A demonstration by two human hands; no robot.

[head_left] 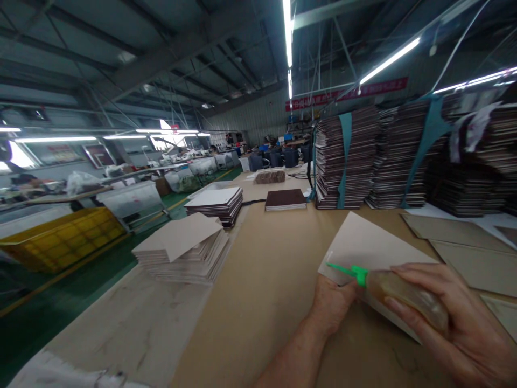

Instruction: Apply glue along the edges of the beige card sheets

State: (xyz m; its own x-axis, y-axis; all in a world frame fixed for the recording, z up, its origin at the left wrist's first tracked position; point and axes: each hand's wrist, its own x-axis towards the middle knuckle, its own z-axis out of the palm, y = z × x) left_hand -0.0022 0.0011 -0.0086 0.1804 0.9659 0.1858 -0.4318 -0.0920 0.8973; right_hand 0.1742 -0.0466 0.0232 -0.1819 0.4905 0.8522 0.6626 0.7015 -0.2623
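My right hand (pixel 448 307) is wrapped round a glue bottle (pixel 407 296), a soft cloudy one with a long green nozzle (pixel 357 274). The nozzle tip lies over the near left corner of a pale board (pixel 375 242), where a shiny wet-looking streak shows. My left hand (pixel 333 304) grips that board by its near left edge from below; its fingers are partly hidden under it. The board is tilted above the brown tabletop (pixel 242 291).
To the left stands a stack of pale boards (pixel 181 248), with a stack of white-topped dark boards (pixel 218 202) behind. A dark brown board pile (pixel 286 199) lies ahead. Tall strapped stacks (pixel 355 156) rise at right. Flat tan sheets (pixel 476 264) lie beyond my right hand.
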